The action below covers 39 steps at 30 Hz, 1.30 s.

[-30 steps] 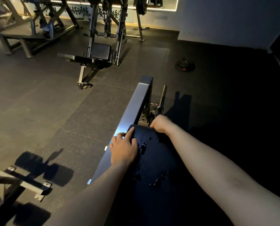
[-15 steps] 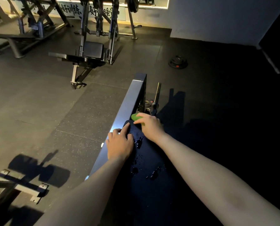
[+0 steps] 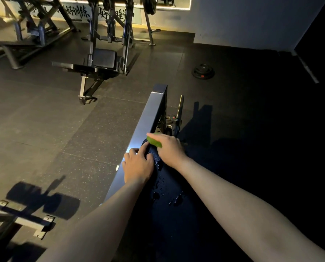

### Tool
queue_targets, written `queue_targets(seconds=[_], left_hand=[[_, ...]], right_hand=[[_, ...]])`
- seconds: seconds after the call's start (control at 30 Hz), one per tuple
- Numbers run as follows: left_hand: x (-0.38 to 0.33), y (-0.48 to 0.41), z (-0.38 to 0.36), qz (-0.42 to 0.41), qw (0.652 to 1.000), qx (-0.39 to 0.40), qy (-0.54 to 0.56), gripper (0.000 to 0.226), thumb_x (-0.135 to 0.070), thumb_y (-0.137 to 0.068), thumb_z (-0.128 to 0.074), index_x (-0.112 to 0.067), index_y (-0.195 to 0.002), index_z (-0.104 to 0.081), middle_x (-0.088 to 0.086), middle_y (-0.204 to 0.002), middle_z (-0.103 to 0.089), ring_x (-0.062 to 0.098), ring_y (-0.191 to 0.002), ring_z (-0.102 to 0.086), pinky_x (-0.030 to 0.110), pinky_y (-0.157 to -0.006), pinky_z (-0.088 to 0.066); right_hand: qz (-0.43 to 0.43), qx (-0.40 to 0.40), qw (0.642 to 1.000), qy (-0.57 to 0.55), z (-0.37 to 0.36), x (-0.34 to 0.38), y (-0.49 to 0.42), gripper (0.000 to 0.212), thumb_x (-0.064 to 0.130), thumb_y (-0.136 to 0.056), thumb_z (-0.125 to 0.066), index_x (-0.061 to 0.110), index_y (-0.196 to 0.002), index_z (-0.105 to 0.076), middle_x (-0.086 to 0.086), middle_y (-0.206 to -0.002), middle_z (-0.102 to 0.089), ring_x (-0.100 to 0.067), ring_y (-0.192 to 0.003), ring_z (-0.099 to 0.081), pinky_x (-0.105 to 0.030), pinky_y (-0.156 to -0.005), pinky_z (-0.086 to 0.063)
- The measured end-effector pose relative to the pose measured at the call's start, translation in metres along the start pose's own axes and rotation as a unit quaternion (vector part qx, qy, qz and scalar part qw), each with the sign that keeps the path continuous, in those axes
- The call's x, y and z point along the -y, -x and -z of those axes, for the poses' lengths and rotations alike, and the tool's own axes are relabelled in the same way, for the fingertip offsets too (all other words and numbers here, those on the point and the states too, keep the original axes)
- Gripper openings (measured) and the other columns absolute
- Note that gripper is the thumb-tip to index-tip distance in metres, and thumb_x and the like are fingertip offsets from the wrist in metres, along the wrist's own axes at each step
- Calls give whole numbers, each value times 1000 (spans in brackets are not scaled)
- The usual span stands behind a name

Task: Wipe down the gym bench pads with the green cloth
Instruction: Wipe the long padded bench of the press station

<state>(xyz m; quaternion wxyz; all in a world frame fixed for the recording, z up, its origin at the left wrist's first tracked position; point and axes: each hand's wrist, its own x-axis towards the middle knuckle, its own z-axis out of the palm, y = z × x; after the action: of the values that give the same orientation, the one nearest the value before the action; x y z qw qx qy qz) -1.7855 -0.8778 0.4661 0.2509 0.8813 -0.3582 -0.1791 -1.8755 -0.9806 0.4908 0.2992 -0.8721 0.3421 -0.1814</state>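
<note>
bunched green cloth (image 3: 154,141) on the wet black bench pad's (image 3: 169,188) far end.

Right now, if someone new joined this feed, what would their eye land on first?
The bright green cloth, held under the right hand at the far end of the dark bench pad, is the one spot of colour. Just nearer, water droplets glint on the pad, with the left hand resting on its left edge. A pale metal beam runs away along the pad's left side.
</note>
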Motion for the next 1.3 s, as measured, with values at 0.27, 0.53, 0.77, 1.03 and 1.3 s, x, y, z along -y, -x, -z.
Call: queue_targets(seconds=[0.27, 0.53, 0.77, 1.03, 1.3], left_hand=[[4, -3, 0, -16, 1000, 9, -8, 49, -33, -98, -39, -46, -146, -41, 5, -134, -48, 28, -128, -34, 45, -110, -29], [5, -5, -3, -20, 1000, 9, -13, 51, -32, -98, -38, -47, -147, -40, 7, -137, -47, 29, -129, -33, 46, -109, -29], [7, -4, -2, -24, 999, 14, -29, 51, -35, -99, -36, -46, -150, -36, 8, -139, -46, 30, -132, -32, 47, -111, -27], [6, -4, -2, -26, 999, 12, -26, 51, -34, -98, -36, -45, -148, -38, 7, -138, -47, 29, -128, -34, 46, -111, -28], [6, -6, -1, -23, 1000, 12, -2, 50, -32, -98, -40, -43, -147, -42, 6, -137, -46, 28, -128, -34, 43, -110, -28]], right_hand=[[-77, -54, 991, 99, 18, -63, 8, 43, 3, -93, -50, 23, -130, -62, -2, -124, -60, -32, -108, -56, -43, -89, -49], [6, -34, 996, 85, -17, 4, 33, 37, 10, -91, -53, 25, -121, -69, 2, -117, -59, -25, -107, -50, -37, -82, -47], [-31, 24, 989, 142, 12, 1, 30, 20, 25, -97, -51, 28, -114, -60, 3, -119, -50, -23, -112, -46, -39, -81, -48], [-36, -34, 991, 125, 8, -35, 14, 44, -4, -89, -48, 26, -117, -63, 0, -119, -50, -26, -110, -47, -38, -83, -47], [-49, -101, 988, 103, -3, -27, 14, 33, -1, -87, -57, 20, -105, -73, 1, -111, -62, -29, -93, -64, -35, -78, -48]])
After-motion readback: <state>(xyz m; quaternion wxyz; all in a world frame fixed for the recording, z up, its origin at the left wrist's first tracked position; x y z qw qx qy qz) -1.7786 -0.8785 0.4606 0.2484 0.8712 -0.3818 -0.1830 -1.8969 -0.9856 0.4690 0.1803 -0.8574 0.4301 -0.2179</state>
